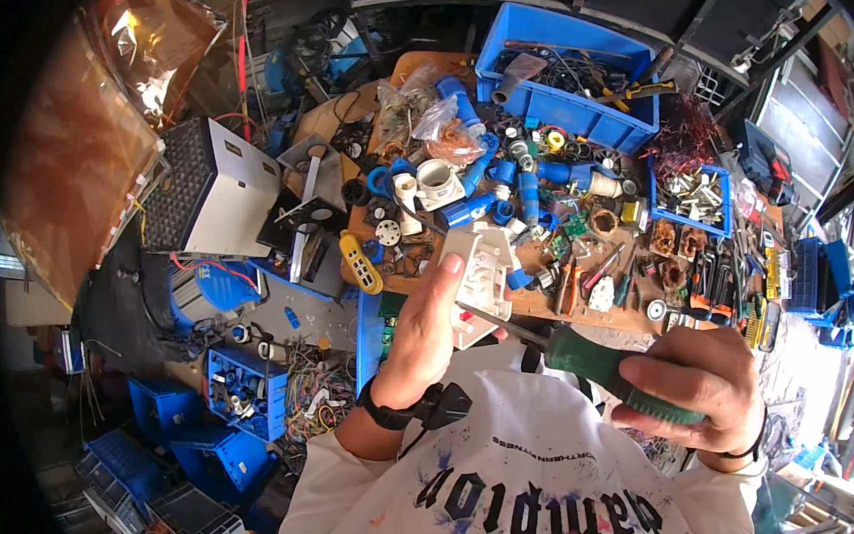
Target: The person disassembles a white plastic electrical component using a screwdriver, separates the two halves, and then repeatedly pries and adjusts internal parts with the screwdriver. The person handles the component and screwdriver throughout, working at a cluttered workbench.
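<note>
My left hand (425, 322) grips an open white plastic housing (497, 244) by its side, thumb along the near wall. Small white parts and a red spot show inside the housing; I cannot make out what they are. In my right hand (704, 374) is a screwdriver (580, 357) with a thick green handle, the fingers wrapped round it. Its metal shaft points left and reaches the near end of the housing. Whether the tip touches a screw cannot be seen. Both hands are in front of my chest, at the near edge of the workbench (534, 306).
Blue and white plug connectors (528, 190), a yellow power strip (360, 262) and several hand tools crowd the bench. A large blue crate (570, 113) of cables stands at the back, a smaller blue bin (689, 219) of metal parts to its right. Blue crates (246, 393) and tangled wires lie at lower left.
</note>
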Demonstrator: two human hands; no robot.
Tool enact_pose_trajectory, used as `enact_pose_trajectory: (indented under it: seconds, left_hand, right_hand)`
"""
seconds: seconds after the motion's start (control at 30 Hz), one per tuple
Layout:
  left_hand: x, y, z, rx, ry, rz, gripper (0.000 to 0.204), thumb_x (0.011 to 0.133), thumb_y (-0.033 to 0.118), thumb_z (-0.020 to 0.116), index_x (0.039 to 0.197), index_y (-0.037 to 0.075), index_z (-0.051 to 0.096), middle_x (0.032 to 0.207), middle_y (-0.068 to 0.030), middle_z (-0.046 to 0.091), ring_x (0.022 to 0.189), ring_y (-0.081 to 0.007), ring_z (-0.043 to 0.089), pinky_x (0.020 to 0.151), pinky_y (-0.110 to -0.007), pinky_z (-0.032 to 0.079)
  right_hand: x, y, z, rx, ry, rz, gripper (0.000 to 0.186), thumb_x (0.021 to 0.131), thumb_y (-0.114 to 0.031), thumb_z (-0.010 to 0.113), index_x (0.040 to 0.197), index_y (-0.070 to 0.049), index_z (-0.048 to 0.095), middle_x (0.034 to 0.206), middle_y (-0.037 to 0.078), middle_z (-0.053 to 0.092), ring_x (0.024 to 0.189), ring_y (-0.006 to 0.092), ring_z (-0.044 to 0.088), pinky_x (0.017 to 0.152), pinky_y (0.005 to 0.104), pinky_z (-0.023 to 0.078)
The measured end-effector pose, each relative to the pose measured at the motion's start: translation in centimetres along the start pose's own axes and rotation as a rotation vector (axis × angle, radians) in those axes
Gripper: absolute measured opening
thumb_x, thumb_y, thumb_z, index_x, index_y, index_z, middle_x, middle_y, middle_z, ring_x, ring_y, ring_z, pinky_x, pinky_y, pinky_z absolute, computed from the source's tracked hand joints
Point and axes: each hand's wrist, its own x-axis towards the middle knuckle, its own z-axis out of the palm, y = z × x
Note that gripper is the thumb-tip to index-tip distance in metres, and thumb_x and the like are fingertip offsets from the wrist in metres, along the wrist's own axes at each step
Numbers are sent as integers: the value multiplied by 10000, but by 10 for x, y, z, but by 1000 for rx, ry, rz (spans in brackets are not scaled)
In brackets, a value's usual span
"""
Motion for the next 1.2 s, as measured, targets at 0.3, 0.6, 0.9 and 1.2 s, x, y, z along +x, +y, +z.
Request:
enact_pose_trajectory:
  seconds: [0.3, 0.6, 0.9, 1.2]
  left_hand:
    - [2, -2, -3, 193, 113, 177, 553, 974, 457, 319, 1244, -7, 452, 979, -154, 625, 853, -224, 640, 695, -344, 547]
    - [0, -6, 0, 86, 29, 57, 486, 990, 403, 333, 1310, 39, 367, 1004, -125, 577, 848, -153, 600, 625, -300, 546]
    - [2, -7, -5, 143, 35, 63, 542, 970, 449, 319, 1240, -2, 453, 1004, -152, 608, 839, -227, 633, 593, -374, 564]
    - [2, -4, -5, 66, 94, -2, 542, 966, 452, 321, 1222, 1, 481, 975, -148, 622, 829, -238, 640, 623, -369, 562]
  right_hand:
    - [-3, -12, 0, 265, -10, 619, 520, 731, -323, 787, 1061, 37, 607, 855, 114, 654, 719, 179, 629, 660, 286, 479]
    - [-9, -5, 11, 311, 28, 773, 369, 756, -196, 742, 1028, 29, 635, 826, 112, 659, 716, 161, 612, 659, 275, 473]
    - [-13, 4, 17, -10, 19, 418, 413, 711, -203, 786, 1046, -13, 636, 726, 89, 609, 605, 204, 596, 551, 301, 469]
    - [-9, -3, 16, -100, -46, 386, 425, 730, -256, 750, 1081, -53, 626, 726, 80, 583, 621, 255, 588, 566, 363, 473]
